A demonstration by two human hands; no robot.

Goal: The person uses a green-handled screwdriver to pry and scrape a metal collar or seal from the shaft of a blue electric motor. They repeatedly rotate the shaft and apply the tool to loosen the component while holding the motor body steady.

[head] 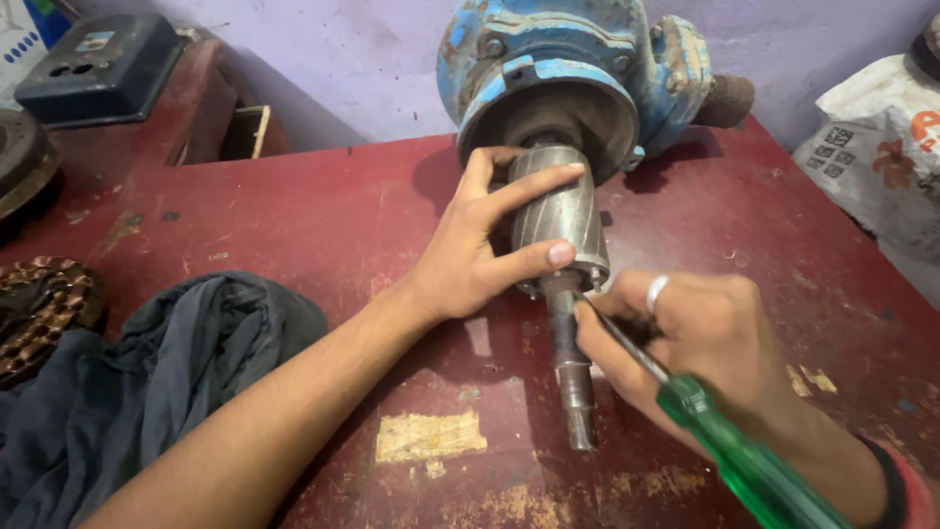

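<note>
A grey metal rotor (566, 211) with a long steel shaft (571, 372) sticks out of a worn blue motor housing (578, 69) on a dark red table (323, 206). My left hand (480, 245) wraps around the rotor's left side, fingers across its top and end. My right hand (700, 338), with a ring on one finger, grips a green-handled screwdriver (729, 446). The screwdriver's thin blade points at the rotor's end face, beside the shaft.
A dark grey cloth (127, 382) lies at the table's left. A copper-wound stator (39, 309) sits at the far left edge. Behind are a dark box (98, 64) and a white printed sack (881, 147) at the right. The table's paint is chipped near the front.
</note>
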